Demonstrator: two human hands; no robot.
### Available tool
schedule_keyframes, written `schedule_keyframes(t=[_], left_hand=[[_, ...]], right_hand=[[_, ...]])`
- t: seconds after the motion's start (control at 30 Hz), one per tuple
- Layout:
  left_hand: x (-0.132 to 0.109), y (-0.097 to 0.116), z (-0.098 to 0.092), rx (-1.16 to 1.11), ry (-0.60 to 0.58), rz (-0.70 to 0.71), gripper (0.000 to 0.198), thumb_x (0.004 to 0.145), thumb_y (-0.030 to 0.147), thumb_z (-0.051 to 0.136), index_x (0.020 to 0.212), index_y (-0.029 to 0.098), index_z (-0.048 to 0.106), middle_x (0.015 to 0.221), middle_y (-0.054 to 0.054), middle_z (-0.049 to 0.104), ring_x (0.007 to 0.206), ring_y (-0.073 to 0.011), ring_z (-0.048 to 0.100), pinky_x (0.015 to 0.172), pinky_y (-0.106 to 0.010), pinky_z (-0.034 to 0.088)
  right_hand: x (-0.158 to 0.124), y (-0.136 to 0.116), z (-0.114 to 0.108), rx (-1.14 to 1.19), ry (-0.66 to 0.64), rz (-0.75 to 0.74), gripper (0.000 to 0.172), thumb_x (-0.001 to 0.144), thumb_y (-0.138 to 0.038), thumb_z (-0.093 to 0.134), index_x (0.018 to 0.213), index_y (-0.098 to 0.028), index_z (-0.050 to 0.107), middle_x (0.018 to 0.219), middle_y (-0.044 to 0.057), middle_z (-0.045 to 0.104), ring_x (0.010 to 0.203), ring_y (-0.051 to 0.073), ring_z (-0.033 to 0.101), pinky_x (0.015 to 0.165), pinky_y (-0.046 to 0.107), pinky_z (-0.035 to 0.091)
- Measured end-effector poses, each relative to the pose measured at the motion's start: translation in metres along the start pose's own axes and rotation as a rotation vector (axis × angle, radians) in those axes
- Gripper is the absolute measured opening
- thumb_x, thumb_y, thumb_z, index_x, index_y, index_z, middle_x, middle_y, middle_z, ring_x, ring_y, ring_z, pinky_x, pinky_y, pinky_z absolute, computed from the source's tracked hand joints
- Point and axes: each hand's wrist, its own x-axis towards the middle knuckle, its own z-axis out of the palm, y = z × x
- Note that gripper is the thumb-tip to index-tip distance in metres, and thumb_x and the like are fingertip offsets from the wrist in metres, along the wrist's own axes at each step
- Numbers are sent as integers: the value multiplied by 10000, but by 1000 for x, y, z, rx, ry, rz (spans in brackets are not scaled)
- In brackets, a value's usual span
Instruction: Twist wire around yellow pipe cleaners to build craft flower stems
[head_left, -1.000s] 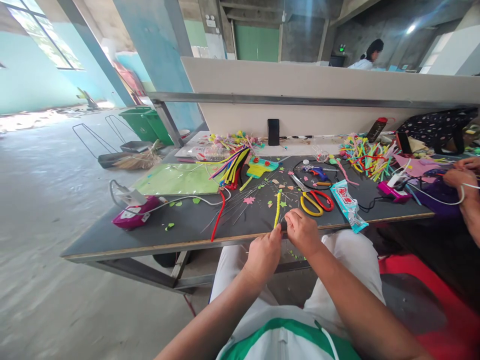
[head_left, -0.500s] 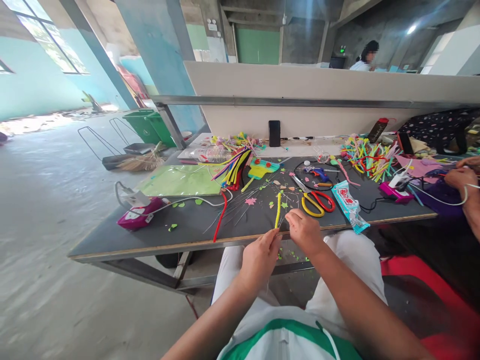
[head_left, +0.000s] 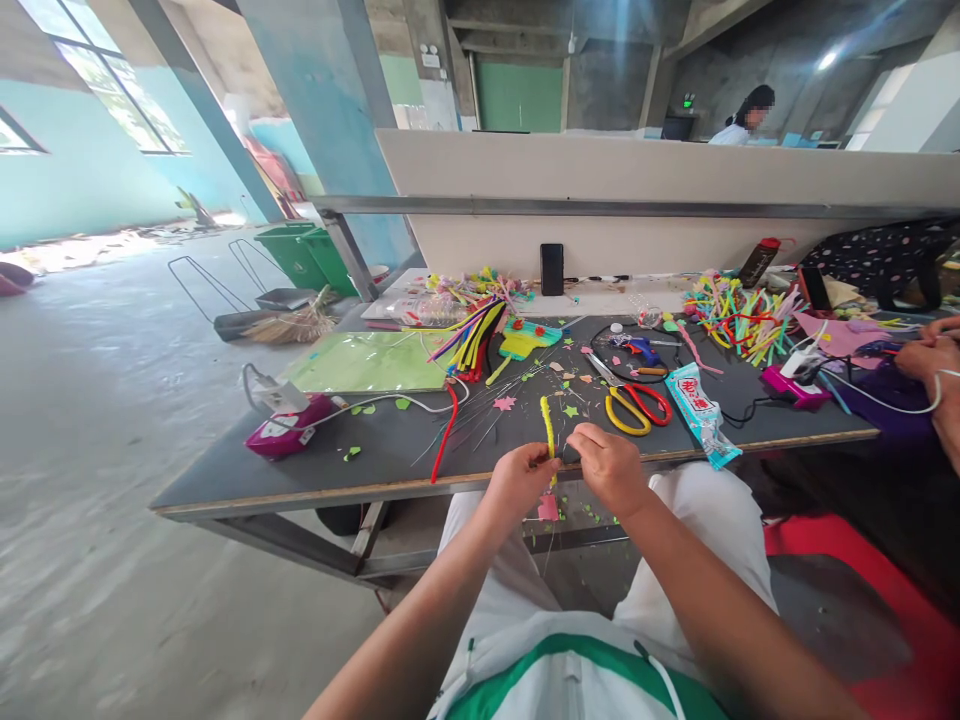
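My left hand [head_left: 519, 482] pinches a fuzzy yellow pipe cleaner [head_left: 549, 425] near its lower end, over the table's front edge. The stem stands nearly upright with its top bent slightly left. Just to the right, my right hand [head_left: 606, 468] has thumb and fingers pressed together; what they hold, if anything, is too fine to make out. Scissors [head_left: 630, 398] with yellow and red handles lie open beyond my right hand. A red pipe cleaner [head_left: 445, 435] rests left of my hands, and thin wires [head_left: 491, 405] are scattered behind it.
A blue glue gun [head_left: 637, 347], a snack wrapper [head_left: 701, 410] and a pile of colourful pipe cleaners [head_left: 742, 318] lie to the right. On the left are a purple power strip [head_left: 289, 428] and a green sheet [head_left: 367, 362]. A co-worker's hands [head_left: 930, 355] are at far right.
My left hand has shifted slightly left and turned, and the yellow pipe cleaner now leans left at its top. A pink piece has come into view below my hands. My right hand has barely moved.
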Motion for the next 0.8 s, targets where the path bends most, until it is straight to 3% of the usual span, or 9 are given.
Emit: schedule_keyframes(t=[0.1, 0.3, 0.5, 0.6, 0.7, 0.8], left_hand=[[1, -5, 0, -8, -7, -35, 260, 725, 385, 579, 612, 152, 557, 487, 71, 362, 417, -57, 323, 403, -179, 242], [3, -10, -2, -102, -60, -104, 297, 678, 410, 634, 794, 136, 632, 524, 63, 430, 407, -56, 344, 396, -180, 266], [7, -9, -4, -73, -79, -91, 285, 678, 411, 640, 698, 127, 641, 479, 60, 417, 414, -52, 329, 402, -182, 237], [10, -9, -8, -135, -73, -95, 288, 674, 418, 651, 665, 133, 615, 472, 61, 421, 396, -47, 321, 387, -185, 208], [12, -3, -15, -266, -11, -121, 310, 639, 422, 700, 672, 135, 585, 484, 63, 441, 379, -39, 329, 374, -183, 196], [12, 6, -20, -384, 38, -154, 321, 612, 395, 733, 676, 135, 555, 479, 74, 427, 352, -27, 312, 355, -181, 187]], right_hand=[[-1, -1, 0, 9, 3, -14, 318, 846, -38, 443, 1031, -225, 622, 1087, 26, 665, 851, 153, 621, 752, 253, 403], [-2, -3, -1, 15, 14, -39, 285, 869, -76, 459, 1035, -233, 630, 1089, 27, 667, 824, 157, 621, 750, 269, 413], [-2, -3, 1, 70, 35, -67, 286, 879, -104, 473, 1073, -244, 629, 1095, 33, 669, 855, 167, 634, 777, 286, 452], [-1, -5, -2, 197, 74, -72, 367, 875, -83, 455, 1168, -264, 584, 1193, 53, 619, 999, 179, 612, 844, 299, 465], [-2, -12, -3, 419, 175, 91, 314, 879, -140, 472, 1156, -248, 572, 1176, 87, 601, 1055, 198, 585, 846, 320, 482], [-4, -23, 0, 714, 127, 399, 153, 874, -243, 506, 998, -232, 595, 880, 48, 654, 750, 172, 633, 632, 289, 502]])
